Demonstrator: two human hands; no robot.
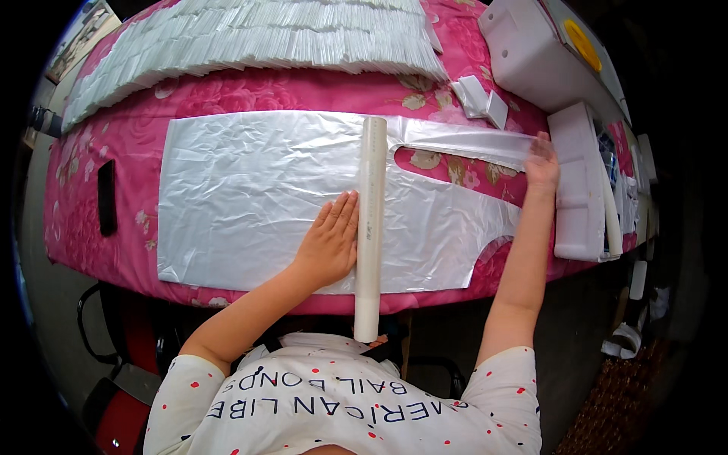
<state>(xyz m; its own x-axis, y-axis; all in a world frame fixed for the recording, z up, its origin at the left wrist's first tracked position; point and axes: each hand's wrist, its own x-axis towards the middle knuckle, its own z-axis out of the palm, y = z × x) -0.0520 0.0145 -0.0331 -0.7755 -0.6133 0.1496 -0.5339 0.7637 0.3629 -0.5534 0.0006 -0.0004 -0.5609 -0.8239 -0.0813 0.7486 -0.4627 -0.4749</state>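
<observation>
A whitish plastic bag (pixel 250 197) with a handle cut-out lies flat and creased across the table. A pale plastic tube (pixel 371 227) rests crosswise on it, its near end jutting past the table edge. My left hand (pixel 330 239) lies flat on the bag, fingers together and stretched out, just left of the tube and touching or almost touching it. At the far right, my right hand (pixel 541 163) is at the end of the bag's upper handle strip, fingers stretched out and slightly blurred. Whether it presses on the strip I cannot make out.
Long rows of folded white plastic bags (pixel 250 45) fill the table's far side, with a few loose folded ones (pixel 481 102) nearby. White foam boxes (pixel 523 53) stand at the right. A black phone-like object (pixel 107 197) lies left on the pink floral tablecloth (pixel 68 205).
</observation>
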